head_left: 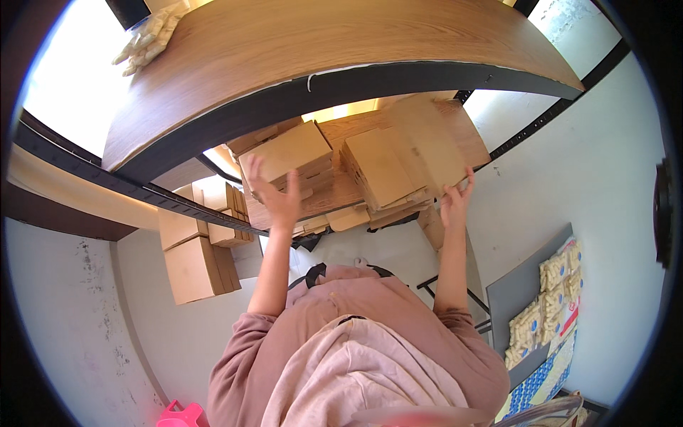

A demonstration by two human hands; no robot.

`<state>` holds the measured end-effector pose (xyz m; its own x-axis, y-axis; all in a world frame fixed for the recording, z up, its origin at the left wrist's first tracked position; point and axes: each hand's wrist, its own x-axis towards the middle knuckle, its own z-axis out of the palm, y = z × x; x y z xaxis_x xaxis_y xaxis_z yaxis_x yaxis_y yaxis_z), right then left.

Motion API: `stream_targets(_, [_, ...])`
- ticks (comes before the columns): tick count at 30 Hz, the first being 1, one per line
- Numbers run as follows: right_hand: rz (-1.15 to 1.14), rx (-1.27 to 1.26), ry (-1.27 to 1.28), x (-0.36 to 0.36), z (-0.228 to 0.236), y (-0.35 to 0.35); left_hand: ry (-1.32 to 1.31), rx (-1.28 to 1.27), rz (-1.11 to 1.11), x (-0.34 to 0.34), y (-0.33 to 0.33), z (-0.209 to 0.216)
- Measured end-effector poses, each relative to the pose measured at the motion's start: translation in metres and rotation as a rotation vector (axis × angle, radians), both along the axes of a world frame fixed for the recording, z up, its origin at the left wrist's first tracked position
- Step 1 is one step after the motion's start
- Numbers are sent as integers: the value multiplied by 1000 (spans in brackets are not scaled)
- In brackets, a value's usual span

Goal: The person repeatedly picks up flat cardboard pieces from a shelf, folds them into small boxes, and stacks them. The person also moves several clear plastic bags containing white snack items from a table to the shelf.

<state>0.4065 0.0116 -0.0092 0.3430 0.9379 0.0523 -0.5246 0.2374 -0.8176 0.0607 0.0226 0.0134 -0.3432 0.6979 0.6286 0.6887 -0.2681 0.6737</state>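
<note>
One carton point(429, 139), blurred, over right side of stack point(378, 171), long axis pointing away, slightly left. Right hand point(456, 203) pinches its near corner; left hand point(279, 201) spread, left of stack.

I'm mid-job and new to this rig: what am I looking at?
There is no robot: a person works with bare hands. The single picture comes from a wide fisheye camera worn on the head, looking down, so straight edges bend. Below the upper shelf, a left stack and a right stack of cardboard lie on a wooden surface. The left hand is open and empty, near the left stack. The right hand seems to hold a blurred cardboard sheet by its edge.
</note>
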Motion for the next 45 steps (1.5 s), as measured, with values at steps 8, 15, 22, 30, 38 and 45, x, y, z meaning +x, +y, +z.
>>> stream_targets(8, [-156,-242,-293,40,-90,33,379,-397,-57,-65,18,-3])
stream_targets(15, [-178,-372,-741,54,-121,46,680,-768,-200,-69,61,19])
stream_targets(22, [-408,-218,-1178,-12,-53,4,542,-749,-195,-64,55,28])
stream_targets(30, [392,18,-549,-140,10,-41,-164,-650,-411,55,-6,3])
stream_targets(38, [491,-134,-627,-74,44,-25,-244,-639,-711,99,-29,-4])
stream_targets(45, [55,-186,-642,23,12,51,185,-510,-537,69,-14,15])
